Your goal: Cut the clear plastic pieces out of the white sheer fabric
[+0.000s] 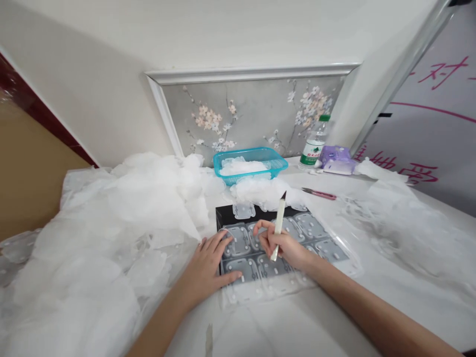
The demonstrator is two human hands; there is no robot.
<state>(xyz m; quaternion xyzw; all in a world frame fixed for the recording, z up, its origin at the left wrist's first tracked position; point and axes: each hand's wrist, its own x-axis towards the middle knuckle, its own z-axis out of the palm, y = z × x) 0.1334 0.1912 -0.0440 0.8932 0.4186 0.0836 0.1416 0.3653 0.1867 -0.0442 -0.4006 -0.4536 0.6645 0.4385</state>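
My left hand (213, 260) lies with its fingers spread on the left edge of a clear plastic sheet (275, 285) with rows of rounded, frosted shapes. Under part of that sheet is a black board (223, 215). My right hand (280, 245) is over the middle of the sheet, its fingers curled around a slim white-handled tool (279, 218) with a dark pointed tip. The tip points up and away from the sheet; whether it is a blade I cannot tell. One loose frosted piece (244, 210) rests on the board's far edge.
A large heap of white translucent pieces (111, 238) covers the left side. Behind the board stands a blue basket (250, 177) holding more pieces. Farther right are pink-handled snippers (320, 193), a water bottle (314, 144), a purple wipes pack (337, 159) and crumpled clear film (401, 223).
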